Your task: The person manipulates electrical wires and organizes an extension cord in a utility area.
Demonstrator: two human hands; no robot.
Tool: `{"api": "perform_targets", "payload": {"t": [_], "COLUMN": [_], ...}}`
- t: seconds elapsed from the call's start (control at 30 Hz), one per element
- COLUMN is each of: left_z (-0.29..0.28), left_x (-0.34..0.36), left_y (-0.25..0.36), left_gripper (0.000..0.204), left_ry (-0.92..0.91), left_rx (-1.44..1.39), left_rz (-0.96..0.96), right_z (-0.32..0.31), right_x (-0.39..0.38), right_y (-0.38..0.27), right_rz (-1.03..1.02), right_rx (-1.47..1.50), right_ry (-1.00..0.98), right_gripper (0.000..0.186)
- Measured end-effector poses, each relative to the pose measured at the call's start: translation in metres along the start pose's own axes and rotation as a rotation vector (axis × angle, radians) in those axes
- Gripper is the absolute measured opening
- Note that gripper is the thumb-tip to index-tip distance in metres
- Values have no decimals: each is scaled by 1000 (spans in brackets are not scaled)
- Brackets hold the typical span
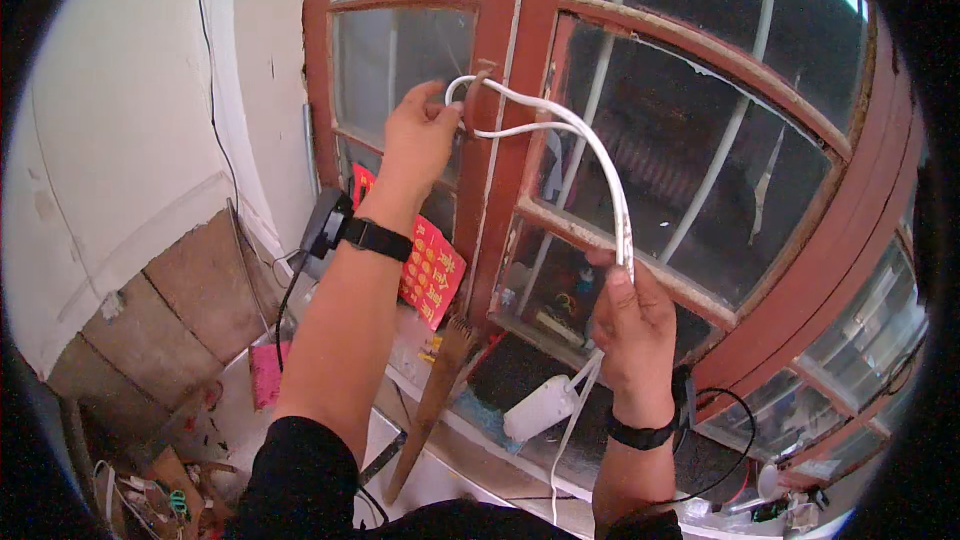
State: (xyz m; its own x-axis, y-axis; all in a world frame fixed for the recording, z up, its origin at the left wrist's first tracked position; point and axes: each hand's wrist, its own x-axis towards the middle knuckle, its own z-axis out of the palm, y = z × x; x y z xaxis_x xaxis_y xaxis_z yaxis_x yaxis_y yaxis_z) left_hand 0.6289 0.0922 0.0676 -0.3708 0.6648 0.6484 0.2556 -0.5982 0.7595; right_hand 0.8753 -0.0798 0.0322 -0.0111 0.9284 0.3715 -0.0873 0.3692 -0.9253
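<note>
A white cable [606, 162], doubled into a loop, passes through a rusty curved handle [473, 98] on the red window frame. My left hand [420, 136] is up beside the handle, its thumb and finger closed on the bent end of the cable. Lower and to the right, my right hand [637, 328] is wrapped round the two strands. Beneath that hand hangs a white oblong block [541, 408], which looks like a power strip, joined to the cable; another strand runs down past it. Both wrists carry black straps with small devices.
Red-framed glass windows [690, 160] with bars behind the panes stand in front of me. A wooden stick [432, 410] leans near the sill, beside a red printed paper [434, 273]. Clutter [165, 500] lies at the lower left. A thin black wire runs down the pale wall [120, 80].
</note>
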Motion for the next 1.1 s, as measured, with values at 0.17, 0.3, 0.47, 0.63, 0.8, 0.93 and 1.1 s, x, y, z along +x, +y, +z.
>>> {"api": "perform_targets", "payload": {"t": [0.17, 0.3, 0.47, 0.63, 0.8, 0.93, 1.1], "left_z": [-6, -66, -106, -115, -109, -96, -87], "left_x": [24, 9, -21, -63, -121, -146, -152], "left_y": [-28, -60, -60, -31, -22, 6, 15], "left_gripper": [23, 20, 19, 16, 20, 22, 26], "left_ry": [15, 92, 181, 142, -106, -278, -376], "left_rx": [96, -20, -80, -302, -360, -338, -184], "left_rz": [24, -178, -205, -228, -127, -64, 68], "right_z": [-4, 16, 6, -27, -30, -42, -19], "right_x": [10, 32, 29, 5, -4, -1, 17], "right_y": [-11, 4, 35, 66, 61, 32, -10], "right_rz": [42, 88, 124, 34, 124, 48, -25], "right_rx": [89, -16, -156, -321, -141, -74, 172], "right_ry": [14, -110, -179, -332, -290, -147, -22], "right_gripper": [27, 28, 17, 17, 22, 25, 26]}}
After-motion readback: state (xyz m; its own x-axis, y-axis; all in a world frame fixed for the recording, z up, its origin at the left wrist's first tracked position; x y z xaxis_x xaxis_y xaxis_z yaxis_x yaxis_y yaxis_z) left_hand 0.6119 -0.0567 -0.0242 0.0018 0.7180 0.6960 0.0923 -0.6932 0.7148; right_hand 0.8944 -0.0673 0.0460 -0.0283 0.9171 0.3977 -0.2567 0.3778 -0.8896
